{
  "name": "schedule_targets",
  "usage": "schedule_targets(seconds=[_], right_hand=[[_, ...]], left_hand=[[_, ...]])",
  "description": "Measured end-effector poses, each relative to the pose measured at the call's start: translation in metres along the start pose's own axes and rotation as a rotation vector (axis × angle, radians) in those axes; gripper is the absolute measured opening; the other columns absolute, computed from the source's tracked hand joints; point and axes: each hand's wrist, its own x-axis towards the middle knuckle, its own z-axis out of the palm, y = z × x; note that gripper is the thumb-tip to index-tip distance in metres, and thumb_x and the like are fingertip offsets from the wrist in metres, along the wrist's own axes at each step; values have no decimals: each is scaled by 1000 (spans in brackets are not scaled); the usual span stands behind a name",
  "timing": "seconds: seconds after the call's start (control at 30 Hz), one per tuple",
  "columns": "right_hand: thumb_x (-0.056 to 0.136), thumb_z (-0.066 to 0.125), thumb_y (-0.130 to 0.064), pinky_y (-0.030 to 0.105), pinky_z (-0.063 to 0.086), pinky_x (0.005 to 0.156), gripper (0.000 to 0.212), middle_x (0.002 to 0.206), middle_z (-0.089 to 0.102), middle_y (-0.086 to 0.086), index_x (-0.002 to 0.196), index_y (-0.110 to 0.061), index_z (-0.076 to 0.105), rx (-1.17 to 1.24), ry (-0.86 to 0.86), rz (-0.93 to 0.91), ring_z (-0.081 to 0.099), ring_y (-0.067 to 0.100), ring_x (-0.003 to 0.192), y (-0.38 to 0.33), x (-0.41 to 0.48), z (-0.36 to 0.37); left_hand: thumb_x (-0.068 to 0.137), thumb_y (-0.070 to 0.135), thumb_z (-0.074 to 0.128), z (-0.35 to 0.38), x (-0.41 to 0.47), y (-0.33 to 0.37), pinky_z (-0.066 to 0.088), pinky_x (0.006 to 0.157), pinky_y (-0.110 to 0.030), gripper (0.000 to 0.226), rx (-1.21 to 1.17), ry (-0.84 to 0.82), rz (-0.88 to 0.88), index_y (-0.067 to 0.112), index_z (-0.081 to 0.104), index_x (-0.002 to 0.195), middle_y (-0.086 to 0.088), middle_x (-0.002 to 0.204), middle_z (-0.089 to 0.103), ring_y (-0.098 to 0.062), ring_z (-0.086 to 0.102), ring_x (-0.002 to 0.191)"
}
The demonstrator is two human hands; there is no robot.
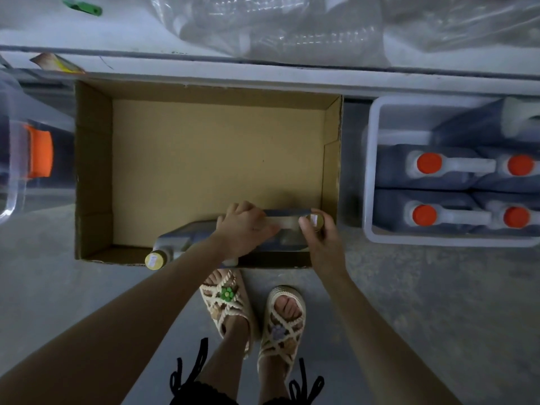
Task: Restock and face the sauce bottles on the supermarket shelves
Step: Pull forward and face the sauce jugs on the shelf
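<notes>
Grey floor point(409, 302) bore cardboard box point(93, 171) of two part-hidden jugs point(187, 238); left hand point(244, 229) gripped one handle point(287, 222), right hand point(323, 244) pinched its cap point(315, 220)

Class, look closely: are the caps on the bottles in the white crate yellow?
No, the four caps that show on the bottles in the white crate are orange.

1. A grey concrete floor point(409, 287) carries everything.
2. At centre stands an open brown cardboard box point(93, 171).
3. At 3 o'clock, just beside it, sits a white plastic crate point(368, 176).
4. At 9 o'clock is a clear plastic tub point(11, 182).
5. At 6 o'clock stand cream rope sandals point(225, 299).
</notes>
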Motion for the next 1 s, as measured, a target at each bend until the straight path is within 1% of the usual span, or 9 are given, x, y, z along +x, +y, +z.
schedule_targets(seconds=[0.13, 0.27, 0.4, 0.53, 0.67, 0.73, 0.83, 0.9, 1.0], right_hand=[[93, 58, -30, 15, 46, 78, 23, 92, 58, -12, 114, -29, 48, -26, -42, -63, 58, 0, 85, -2, 11, 0], [95, 56, -28, 9, 45, 69, 18, 89, 57, -11, 111, -27, 47, -107, -35, -147, 56, -5, 77, -2, 7, 0], [94, 56, -31, 17, 45, 75, 23, 93, 58, -10, 116, -24, 51, -105, -56, -174, 57, 1, 85, -29, 0, -11], [93, 58, -34, 15, 44, 70, 28, 94, 60, -8, 117, -18, 55, -135, -70, -241, 58, 3, 85, -77, -24, -33], [93, 59, -33, 19, 48, 74, 19, 88, 63, -7, 107, -21, 58, -138, 27, -336, 61, 6, 83, -134, -69, -57], [93, 58, -36, 19, 47, 76, 19, 88, 64, -7, 106, -22, 57, -150, 66, -373, 61, 6, 85, -170, -95, -71], [93, 57, -39, 13, 41, 69, 20, 81, 61, -11, 101, -20, 56, -188, 126, -433, 57, -1, 78, -236, -141, -98], [92, 56, -41, 19, 42, 70, 24, 80, 62, -10, 100, -18, 58, -165, 170, -480, 58, 1, 78, -284, -174, -119], [94, 55, -40, 28, 45, 74, 25, 80, 62, -7, 100, -16, 58, -136, 254, -562, 58, 9, 78, -354, -226, -150]], left_hand=[[94, 50, 49, -7, 16, 0, 31, 103, -33, 56, -95, -80, -17, 8, 50, 130, -7, 146, 32, -24, 33, 130], [93, 42, 55, -9, 16, 3, 42, 89, -32, 48, -163, -116, -29, 3, 56, 122, -11, 134, 43, -21, 46, 107], [92, 46, 55, -14, -3, 10, 38, 66, -29, 41, -253, -57, -4, 6, 60, 97, -10, 109, 56, -19, 52, 89], [85, 53, 59, -47, -38, 29, 35, 59, -28, 49, -360, 8, 58, 4, 59, 82, -5, 74, 52, -20, 52, 72], [75, 72, 57, -97, -89, 67, 39, 60, -34, 65, -370, 35, 157, 8, 59, 68, -8, 67, 56, -24, 56, 65], [79, 64, 60, -126, -120, 90, 35, 56, -32, 54, -389, 70, 213, 15, 51, 56, 0, 57, 48, -17, 48, 56], [84, 53, 64, -173, -171, 134, 32, 50, -26, 51, -422, 121, 262, 19, 47, 51, 6, 51, 41, -9, 41, 48], [84, 49, 64, -210, -208, 166, 29, 47, -19, 48, -402, 151, 300, 17, 49, 52, 7, 50, 41, -5, 38, 45], [83, 54, 62, -265, -264, 219, 29, 48, -22, 55, -308, 221, 390, 6, 56, 57, 1, 53, 44, -9, 41, 49]])
